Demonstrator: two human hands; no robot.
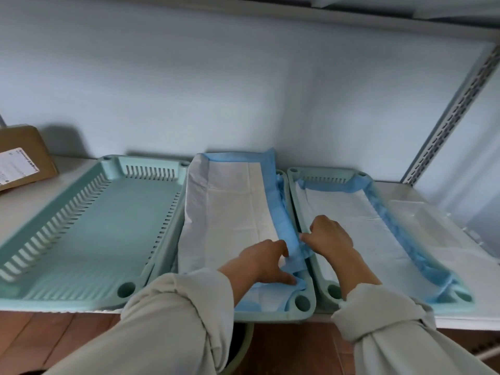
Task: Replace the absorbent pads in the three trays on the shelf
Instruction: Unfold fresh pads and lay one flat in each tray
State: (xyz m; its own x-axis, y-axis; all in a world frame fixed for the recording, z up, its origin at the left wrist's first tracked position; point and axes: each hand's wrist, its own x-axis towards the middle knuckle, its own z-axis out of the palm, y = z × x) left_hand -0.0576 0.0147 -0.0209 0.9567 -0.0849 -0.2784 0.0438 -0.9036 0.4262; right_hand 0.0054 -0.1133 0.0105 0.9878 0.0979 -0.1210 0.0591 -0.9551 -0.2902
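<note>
The shelf (405, 190) carries three pale green trays side by side. The left tray (89, 228) is bare, with no pad. The middle tray (303, 307) holds a white absorbent pad (230, 209) with a blue border, its far end riding up over the back rim and its right edge not yet seated. The right tray (295, 174) has its own pad (365, 226) lying in it, the blue edging crumpled up along the right wall.

The left hand (263, 262) presses down at the near right corner of the middle pad, fingers curled onto the blue border. The right hand (328, 236) pinches the same blue edge a little farther back, though blur makes the exact grip hard to read.

The step in hand looks like tucking that right border down inside the middle tray. To do it well, the pad should be slid toward the near end so the far end drops off the rim, then the border pressed flat along the wall from front to back.

The rims of the middle and right trays touch, leaving little room for fingers between them. A cardboard box (24, 158) sits at the far left, and clear plastic (422, 220) lies on the shelf beyond the right tray.
</note>
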